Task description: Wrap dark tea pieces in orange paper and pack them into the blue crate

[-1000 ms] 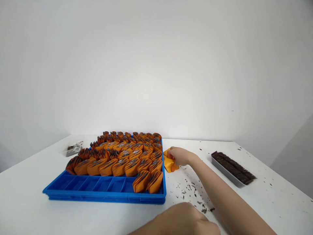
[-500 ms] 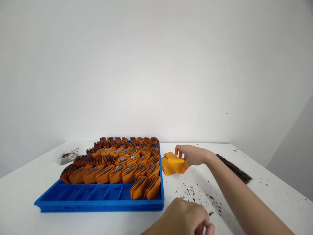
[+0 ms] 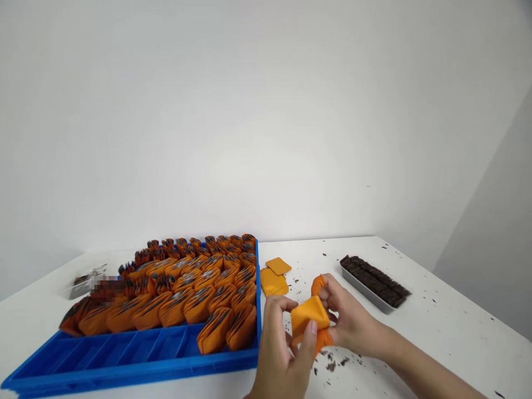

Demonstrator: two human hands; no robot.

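Observation:
Both hands hold one orange pouch [image 3: 310, 321] just above the white table, right of the blue tray. My left hand [image 3: 282, 349] pinches its near edge with thumb and fingers. My right hand [image 3: 351, 318] grips its far side, fingers curled round it. The blue tray [image 3: 124, 360] has compartments; most of them hold upright orange pouches filled with dark pieces [image 3: 195, 282], while its front row is largely bare. Two flat orange pouches [image 3: 274, 277] lie on the table beside the tray's right rim.
A long white tray of dark brown blocks [image 3: 374, 280] lies at the right. Dark crumbs [image 3: 332, 366] are scattered over the table around my hands. A small clear container [image 3: 85, 280] with dark bits stands at the far left, behind the blue tray.
My right hand lifted one orange pouch off the pile beside the tray and brought it toward me. My left hand rose and took hold of it too. The view has shifted right.

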